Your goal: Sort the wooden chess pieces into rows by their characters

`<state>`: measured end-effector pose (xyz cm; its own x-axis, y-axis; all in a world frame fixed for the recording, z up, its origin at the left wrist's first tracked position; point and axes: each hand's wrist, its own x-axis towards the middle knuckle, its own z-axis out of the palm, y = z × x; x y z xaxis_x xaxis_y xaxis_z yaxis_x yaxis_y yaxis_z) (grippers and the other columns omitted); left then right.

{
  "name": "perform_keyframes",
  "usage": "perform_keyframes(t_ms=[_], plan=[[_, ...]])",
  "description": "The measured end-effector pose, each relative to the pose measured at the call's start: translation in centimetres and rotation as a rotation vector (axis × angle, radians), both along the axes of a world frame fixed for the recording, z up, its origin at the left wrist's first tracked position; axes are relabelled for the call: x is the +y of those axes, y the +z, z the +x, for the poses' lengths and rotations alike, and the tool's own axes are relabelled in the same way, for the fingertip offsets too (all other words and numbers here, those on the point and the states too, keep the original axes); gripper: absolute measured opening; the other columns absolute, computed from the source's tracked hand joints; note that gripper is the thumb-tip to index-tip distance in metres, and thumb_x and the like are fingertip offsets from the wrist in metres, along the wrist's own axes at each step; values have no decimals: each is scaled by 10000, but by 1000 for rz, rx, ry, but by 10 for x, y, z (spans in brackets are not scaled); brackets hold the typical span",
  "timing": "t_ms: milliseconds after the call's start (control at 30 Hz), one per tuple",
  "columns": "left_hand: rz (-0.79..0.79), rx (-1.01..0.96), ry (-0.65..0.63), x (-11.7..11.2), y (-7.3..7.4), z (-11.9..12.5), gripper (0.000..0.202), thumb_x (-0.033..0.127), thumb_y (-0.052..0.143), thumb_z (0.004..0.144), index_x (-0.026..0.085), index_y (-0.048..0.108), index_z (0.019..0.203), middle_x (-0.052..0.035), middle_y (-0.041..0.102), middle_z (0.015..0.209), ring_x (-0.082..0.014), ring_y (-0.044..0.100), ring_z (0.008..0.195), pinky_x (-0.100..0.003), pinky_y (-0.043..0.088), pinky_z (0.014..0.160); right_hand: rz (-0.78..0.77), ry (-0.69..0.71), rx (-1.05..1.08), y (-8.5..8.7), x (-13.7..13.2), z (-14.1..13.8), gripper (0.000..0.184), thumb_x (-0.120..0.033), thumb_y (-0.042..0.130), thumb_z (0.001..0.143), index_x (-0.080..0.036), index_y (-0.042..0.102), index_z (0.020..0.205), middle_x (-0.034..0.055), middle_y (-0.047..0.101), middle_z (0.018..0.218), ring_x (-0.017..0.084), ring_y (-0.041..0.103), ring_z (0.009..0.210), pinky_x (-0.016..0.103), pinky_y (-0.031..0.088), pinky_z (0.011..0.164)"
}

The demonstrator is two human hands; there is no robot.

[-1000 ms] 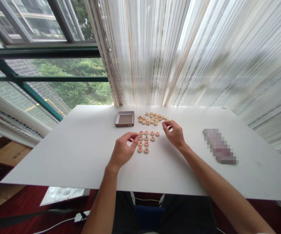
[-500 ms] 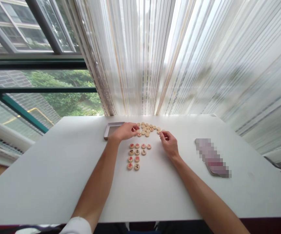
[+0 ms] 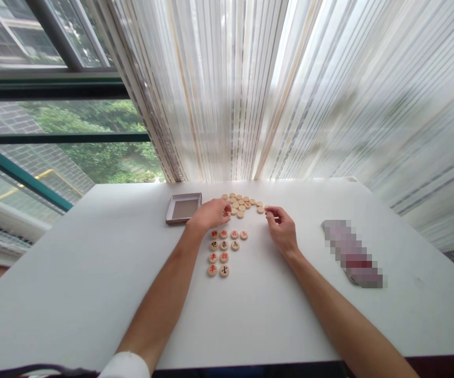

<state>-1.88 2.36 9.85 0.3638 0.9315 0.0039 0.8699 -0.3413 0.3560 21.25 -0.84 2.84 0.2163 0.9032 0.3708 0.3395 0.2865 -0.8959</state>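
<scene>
Round wooden Chinese chess pieces [image 3: 241, 208] lie in a loose pile at the far middle of the white table [image 3: 104, 273], most of them blank side up. At the pile's left edge, my left hand [image 3: 212, 212] has its fingers closed around a Chinese chess piece [image 3: 227, 213] with a red mark. My right hand [image 3: 282, 227] is at the right end of the pile with fingers curled together; what they hold, if anything, is hidden. Closer to me, several pieces with red or black characters [image 3: 224, 245] stand in short rows, face up.
A shallow open box or lid [image 3: 184, 207] with a grey inside lies left of the pile, partly behind my left hand. On the right is a blurred-out flat object [image 3: 353, 254]. Sheer striped curtains [image 3: 227, 105] hang beyond the table's far edge, next to an open window.
My left hand's fingers have closed in on the red-marked piece at the pile's left edge. The right hand has shifted slightly to the right. The whole view has moved a little.
</scene>
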Motion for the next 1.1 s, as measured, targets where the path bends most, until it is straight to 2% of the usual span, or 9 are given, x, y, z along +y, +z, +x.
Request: perform_keyframes(t_ms=[300,467,667,867,967,1100], plan=[[26,11,-6,1,-6,1,140,217,624,813,229,687,938,-50,713,1023,-213,662,887,-284,496,732,-6,-6,9,0,0,1,220,-343,564,891,-192,697,981,81,729,997,213,662,853,339,525,730],[5,13,-17,3,-9,1,146,202,637,793,241,691,923,-34,719,977,-207,666,869,-281,498,727,-7,-3,-6,1,-2,1,220,-348,562,892,-197,698,977,81,731,999,215,666,857,344,527,739],[4,4,-9,3,-10,1,167,227,657,781,237,697,943,-52,709,1020,-209,664,895,-276,505,748,-10,1,-18,1,-3,1,223,-355,563,890,-197,700,968,84,735,982,218,670,848,344,531,731],[0,-3,-3,4,-14,2,107,206,678,734,231,681,838,-39,721,887,-205,666,806,-276,495,690,-14,10,-33,2,-5,0,220,-353,559,893,-198,696,967,77,734,970,211,674,835,339,533,727],[22,-20,3,2,-11,2,131,217,687,728,233,664,857,-36,721,876,-208,667,800,-285,498,690,-10,21,-50,1,-6,0,215,-347,560,896,-201,699,970,73,732,973,207,676,832,335,534,721],[62,-124,-25,-4,3,5,210,245,698,738,232,647,942,-25,729,890,-188,677,788,-269,512,682,-10,64,-35,1,-9,-2,237,-396,586,899,-206,692,995,70,732,982,209,687,825,339,548,709]])
